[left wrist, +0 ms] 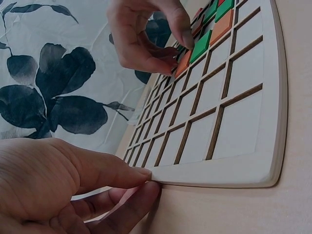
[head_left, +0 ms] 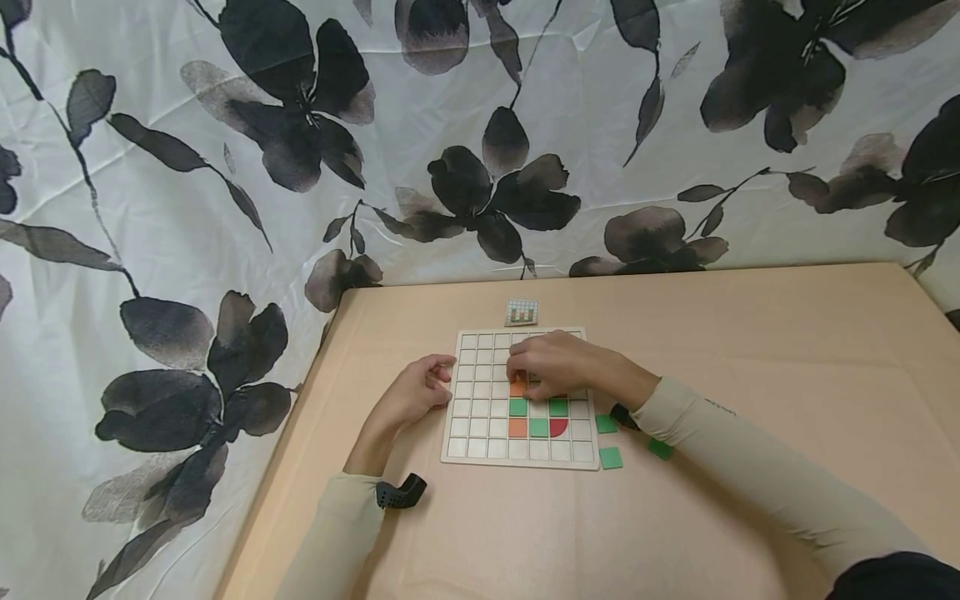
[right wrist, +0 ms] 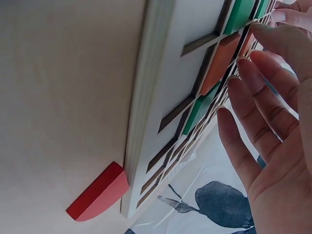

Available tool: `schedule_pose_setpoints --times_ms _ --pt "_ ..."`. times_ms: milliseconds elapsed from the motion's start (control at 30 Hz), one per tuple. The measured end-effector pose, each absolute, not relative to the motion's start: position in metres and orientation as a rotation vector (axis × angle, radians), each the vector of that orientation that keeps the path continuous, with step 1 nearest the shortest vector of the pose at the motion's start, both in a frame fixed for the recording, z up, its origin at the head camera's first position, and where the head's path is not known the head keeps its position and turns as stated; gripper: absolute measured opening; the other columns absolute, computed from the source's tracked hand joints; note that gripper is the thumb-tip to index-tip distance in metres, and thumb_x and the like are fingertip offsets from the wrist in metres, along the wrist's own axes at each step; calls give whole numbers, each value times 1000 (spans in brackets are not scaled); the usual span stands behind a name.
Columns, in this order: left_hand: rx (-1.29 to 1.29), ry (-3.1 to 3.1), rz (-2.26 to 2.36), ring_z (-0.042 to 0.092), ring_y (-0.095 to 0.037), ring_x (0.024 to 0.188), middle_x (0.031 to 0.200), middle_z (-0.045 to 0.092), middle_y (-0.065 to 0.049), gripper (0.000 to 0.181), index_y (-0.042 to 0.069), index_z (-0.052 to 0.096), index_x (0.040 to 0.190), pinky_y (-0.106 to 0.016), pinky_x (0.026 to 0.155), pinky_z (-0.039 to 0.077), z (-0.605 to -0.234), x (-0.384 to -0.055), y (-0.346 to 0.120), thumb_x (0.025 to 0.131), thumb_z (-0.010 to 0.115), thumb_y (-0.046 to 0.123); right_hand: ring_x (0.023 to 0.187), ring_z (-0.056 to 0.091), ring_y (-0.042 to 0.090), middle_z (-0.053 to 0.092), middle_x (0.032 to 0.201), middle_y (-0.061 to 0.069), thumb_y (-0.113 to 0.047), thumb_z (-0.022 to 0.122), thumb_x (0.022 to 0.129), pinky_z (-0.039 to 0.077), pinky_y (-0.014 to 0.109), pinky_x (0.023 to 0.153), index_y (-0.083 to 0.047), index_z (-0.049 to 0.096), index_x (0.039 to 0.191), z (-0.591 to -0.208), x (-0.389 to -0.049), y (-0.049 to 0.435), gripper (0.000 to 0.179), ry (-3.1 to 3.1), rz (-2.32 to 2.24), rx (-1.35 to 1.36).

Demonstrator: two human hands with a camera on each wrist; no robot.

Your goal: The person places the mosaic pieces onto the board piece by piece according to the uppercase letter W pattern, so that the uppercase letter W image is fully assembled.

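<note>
A white grid board (head_left: 477,450) lies on the table with orange, green and red pieces in its cells. At its left edge my left hand (head_left: 416,387) holds the rim between thumb and finger (left wrist: 134,204). Over the middle of the board is my right hand (head_left: 562,362), thumb and fingers spread loosely apart. Its fingertips are right at an orange tile (left wrist: 183,63), beside a green tile (left wrist: 201,46). In the right wrist view the fingers (right wrist: 258,122) are mostly straight. Below sit another orange tile (head_left: 517,427) and a red rounded piece (head_left: 558,427).
Loose green tiles (head_left: 611,457) lie right of the board, one partly under the right forearm. A red curved block (right wrist: 100,192) rests on the table by the board's edge. A small patterned card (head_left: 522,312) lies behind the board. Floral cloth (head_left: 465,108) hangs beyond the table.
</note>
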State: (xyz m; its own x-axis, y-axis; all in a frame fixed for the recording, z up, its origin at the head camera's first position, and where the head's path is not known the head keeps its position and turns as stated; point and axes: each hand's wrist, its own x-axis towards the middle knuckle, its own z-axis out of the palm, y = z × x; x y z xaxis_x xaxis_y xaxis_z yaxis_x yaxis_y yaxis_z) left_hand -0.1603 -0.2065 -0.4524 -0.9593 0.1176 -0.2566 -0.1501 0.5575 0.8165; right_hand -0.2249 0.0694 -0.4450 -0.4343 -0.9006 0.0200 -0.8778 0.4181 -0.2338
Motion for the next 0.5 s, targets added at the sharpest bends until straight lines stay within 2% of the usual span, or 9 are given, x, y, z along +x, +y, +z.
schedule_pose_setpoints --times_ms 333,500 --pt "-8 2522 1362 55 -20 87 112 54 -15 62 1 54 142 -26 69 51 -453 -160 -207 84 64 -16 83 55 6 63 100 -8 -30 72 89 47 28 71 -21 71 111 -438 -224 82 24 2579 -353 -1497" --pt "-12 2518 1367 55 -20 87 112 54 -14 62 1 54 142 -26 69 50 -453 -160 -207 83 64 -16 81 53 8 63 97 -7 -30 75 88 45 28 70 -21 72 109 -434 -225 95 23 2614 -376 -1432"
